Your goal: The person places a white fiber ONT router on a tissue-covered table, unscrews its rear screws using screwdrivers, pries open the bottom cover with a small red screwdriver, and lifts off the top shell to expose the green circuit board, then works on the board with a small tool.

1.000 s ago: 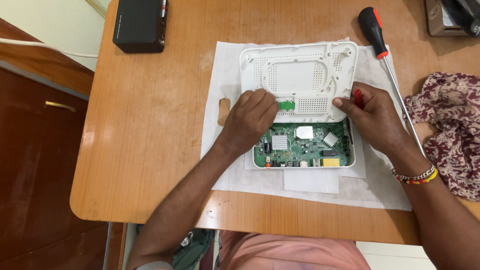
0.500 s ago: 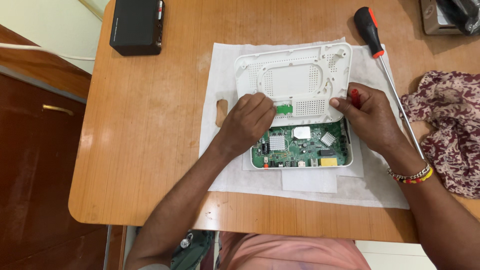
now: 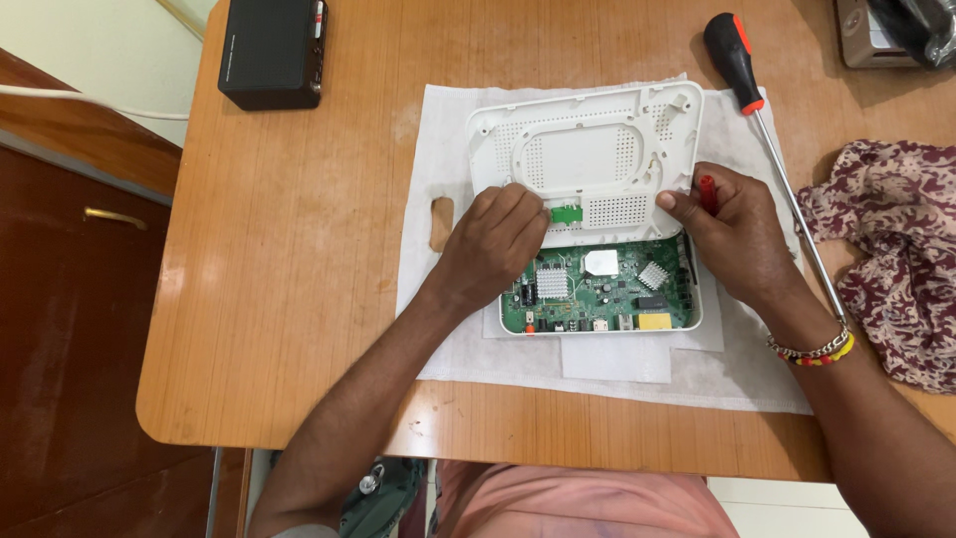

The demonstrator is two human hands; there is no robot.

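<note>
A white plastic device cover (image 3: pixel 583 159) lies over the far half of an opened white case, whose green circuit board (image 3: pixel 602 289) shows below it. My left hand (image 3: pixel 493 244) grips the cover's near left edge, fingers next to a small green tab (image 3: pixel 566 211). On the cover's right edge rests my right hand (image 3: pixel 732 234), which also pinches a small red-handled tool (image 3: pixel 707 191) against that edge. The case sits on a white cloth sheet (image 3: pixel 448 299) spread over the wooden table (image 3: pixel 299 299).
A long screwdriver with a black and red handle (image 3: pixel 737 60) lies at the back right. A patterned maroon cloth (image 3: pixel 896 249) is at the right edge. A black box (image 3: pixel 274 50) stands at the back left, a grey device (image 3: pixel 876 35) at the back right corner.
The view has shifted slightly. Both hands stay on the cover's edges; the cover and board look the same.
</note>
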